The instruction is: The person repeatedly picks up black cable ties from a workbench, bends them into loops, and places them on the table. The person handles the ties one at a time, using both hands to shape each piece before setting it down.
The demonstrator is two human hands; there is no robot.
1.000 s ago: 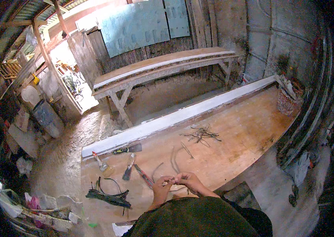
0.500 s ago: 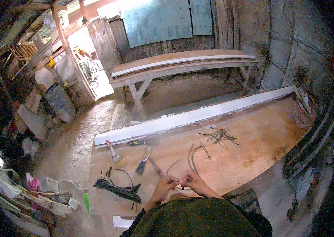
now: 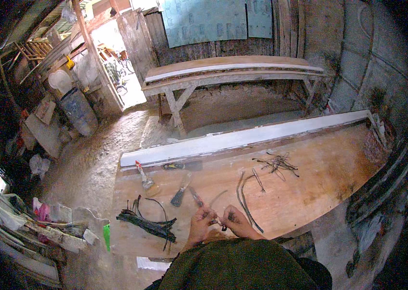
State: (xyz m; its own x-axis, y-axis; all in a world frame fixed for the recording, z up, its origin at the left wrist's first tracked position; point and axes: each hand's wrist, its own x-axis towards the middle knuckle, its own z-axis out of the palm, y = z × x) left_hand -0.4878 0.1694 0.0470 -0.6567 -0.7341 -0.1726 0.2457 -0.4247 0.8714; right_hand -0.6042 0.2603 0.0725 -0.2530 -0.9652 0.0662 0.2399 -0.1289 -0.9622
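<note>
Close together at the near edge of the wooden table [image 3: 305,193], my left hand [image 3: 203,223] and my right hand [image 3: 238,223] are both closed in a pinch. A thin dark strand [image 3: 224,228] shows between their fingertips; most of it is hidden by the fingers. Just beyond my left hand lies a slim tool with a reddish handle [image 3: 196,196]. To its left are a dark-bristled paintbrush [image 3: 180,192] and a bundle of black strands [image 3: 148,224]. Long curved dark strands [image 3: 243,198] lie beyond my right hand, with a loose tangle of thin strands [image 3: 277,164] farther off.
A long white-painted board [image 3: 242,137] runs along the table's far edge. Near its left end are a red-tipped brush [image 3: 143,179] and a dark-and-yellow tool [image 3: 174,166]. A second bench [image 3: 235,77] stands behind. A blue drum [image 3: 79,112] is at the left.
The view has shifted slightly, moving the background to the right. My hands stay pinched together, and the right hand has turned a little, uncovering more of the long curved strands beside it.
</note>
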